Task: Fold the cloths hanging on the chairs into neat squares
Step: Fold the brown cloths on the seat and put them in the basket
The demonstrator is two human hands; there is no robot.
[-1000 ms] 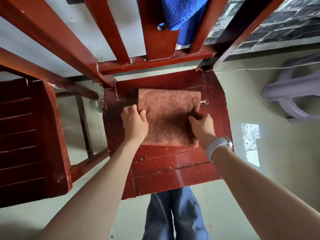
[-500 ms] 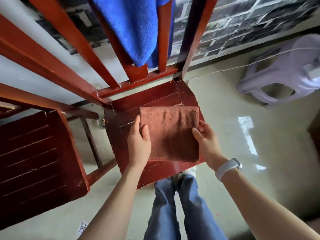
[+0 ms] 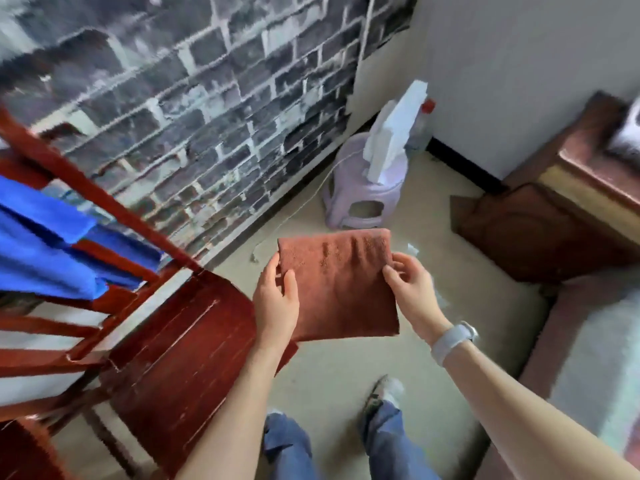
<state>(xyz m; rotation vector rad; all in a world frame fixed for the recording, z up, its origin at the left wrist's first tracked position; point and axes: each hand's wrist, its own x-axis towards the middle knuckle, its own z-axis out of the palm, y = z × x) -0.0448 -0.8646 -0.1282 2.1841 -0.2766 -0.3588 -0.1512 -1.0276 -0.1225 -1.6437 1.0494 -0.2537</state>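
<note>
Now the left hand (image 3: 277,303) and right hand (image 3: 414,292) pinch opposite edges of the folded rust-brown terry cloth (image 3: 337,285), held in the air beyond the red wooden chair seat's (image 3: 180,344) front corner; a loosened pinch could let its layers sag open.

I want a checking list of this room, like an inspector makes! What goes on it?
Surface: red wooden chair seat, scuffed, nothing on it.
Job's things: brown cloth, folded square, held over the floor; blue cloth hangs unfolded on the chair back.
Clutter: lilac plastic stool with white foam pieces on it.
Grippers: left hand and right hand pinch the brown cloth's side edges.
Cables: thin white cord along the floor.
Surroundings: brick-pattern wall, brown wooden furniture.
</note>
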